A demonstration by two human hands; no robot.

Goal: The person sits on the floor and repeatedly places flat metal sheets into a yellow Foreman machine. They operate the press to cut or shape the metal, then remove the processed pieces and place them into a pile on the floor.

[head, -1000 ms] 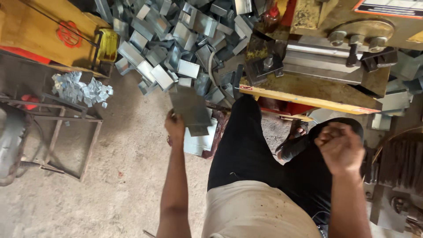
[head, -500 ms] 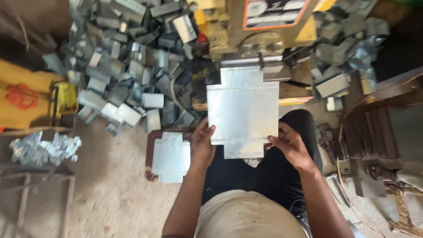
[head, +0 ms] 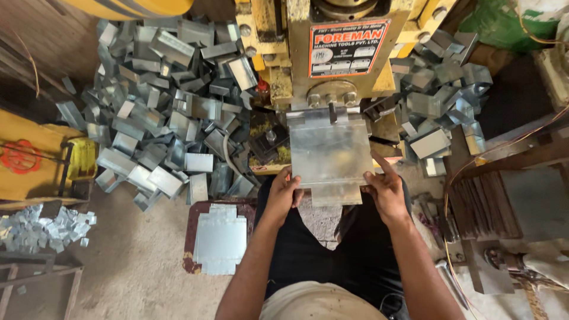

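Left hand [head: 283, 192]: at 7 o'clock of the sheet, fingers clamped on the lower left edge of the notched sheet-metal blank [head: 331, 154].
Right hand [head: 384, 189]: at 5 o'clock of the sheet, fingers gripping its lower right edge, forefinger stretched along the side.
Notched sheet-metal blank: flat, shiny, held level between both hands; its far end lies under the head of the yellow press machine [head: 332, 53].
Stack of flat blanks [head: 220, 240]: on a dark red stand at 8 o'clock of the left hand, well apart from it.
Small metal offcuts [head: 44, 228]: loose heap far out at 9 o'clock, by a metal frame.
Pile of bent metal pieces, left [head: 160, 112]: on the floor at 10 o'clock of the press, wide and deep.
Pile of bent metal pieces, right [head: 441, 101]: at 2 o'clock of the sheet, beside the press.
Press bolts [head: 332, 98]: directly over the blank's far edge, at 12 o'clock.
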